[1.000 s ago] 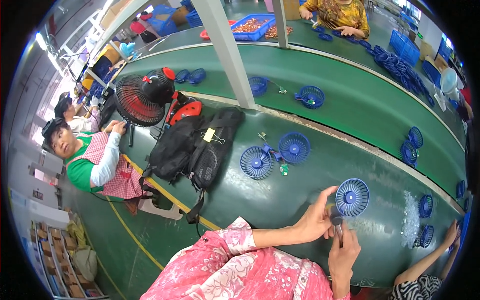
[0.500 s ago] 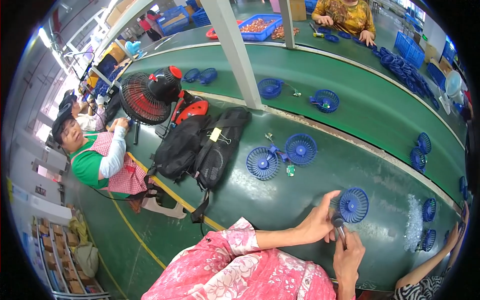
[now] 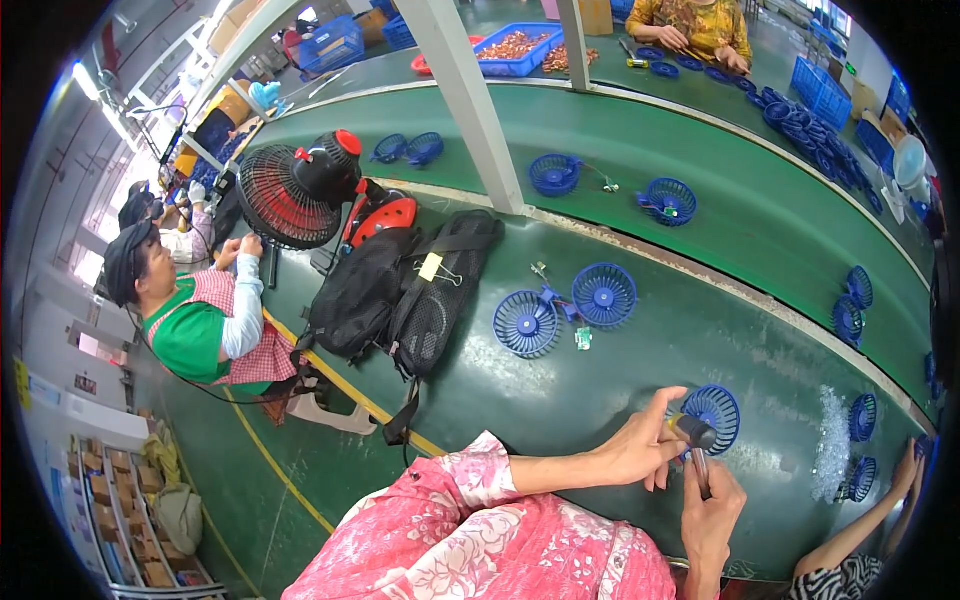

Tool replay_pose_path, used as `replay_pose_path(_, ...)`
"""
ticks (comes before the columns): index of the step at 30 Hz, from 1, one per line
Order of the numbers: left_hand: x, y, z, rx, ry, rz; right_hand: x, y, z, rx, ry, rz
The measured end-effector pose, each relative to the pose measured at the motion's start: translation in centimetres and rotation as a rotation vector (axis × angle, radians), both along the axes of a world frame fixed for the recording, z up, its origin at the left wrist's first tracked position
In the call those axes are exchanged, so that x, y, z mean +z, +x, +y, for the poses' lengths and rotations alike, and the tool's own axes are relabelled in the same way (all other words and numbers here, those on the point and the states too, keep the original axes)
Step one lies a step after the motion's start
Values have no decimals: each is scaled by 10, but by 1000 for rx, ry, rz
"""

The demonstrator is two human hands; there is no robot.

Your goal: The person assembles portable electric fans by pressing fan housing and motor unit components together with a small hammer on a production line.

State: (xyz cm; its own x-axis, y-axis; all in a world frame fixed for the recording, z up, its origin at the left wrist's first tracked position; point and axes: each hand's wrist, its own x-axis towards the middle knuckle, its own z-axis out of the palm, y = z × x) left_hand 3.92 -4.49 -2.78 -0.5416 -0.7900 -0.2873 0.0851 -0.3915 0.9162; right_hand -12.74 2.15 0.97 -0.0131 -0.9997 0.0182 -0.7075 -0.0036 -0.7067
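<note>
My right hand [image 3: 711, 515] is closed round the handle of a small mallet [image 3: 697, 434], which has a dark head with a yellowish end. Its head overlaps the lower left of a round blue fan cage [image 3: 712, 408] with slats and a hub. My left hand [image 3: 640, 441] grips the edge of this cage, index finger stretched along its left side; the mallet head hides part of the grip. Farther up the green table lies a joined pair of blue cages [image 3: 527, 322], with a small green circuit board [image 3: 583, 339] beside it.
Left of the pair are a black bag [image 3: 440, 290] and a black-and-red fan [image 3: 290, 195]. Clear small pieces [image 3: 829, 445] and more blue cages [image 3: 862, 418] lie to the right, near another person's arms. A green conveyor [image 3: 640, 150] carries cages beyond a white post [image 3: 465, 100].
The mallet head has risen slightly and turned across the cage, with my right hand shifting a little right. Cages on the conveyor have moved right. The person at left has turned their head.
</note>
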Motion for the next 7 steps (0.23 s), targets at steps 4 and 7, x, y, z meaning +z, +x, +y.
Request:
replay_pose_path(4,-2,-1,-2,1,163,101,-5,11,0,66,-170,63)
replay_pose_path(7,-5,1,0,39,313,212,-9,20,-2,0,-192,68)
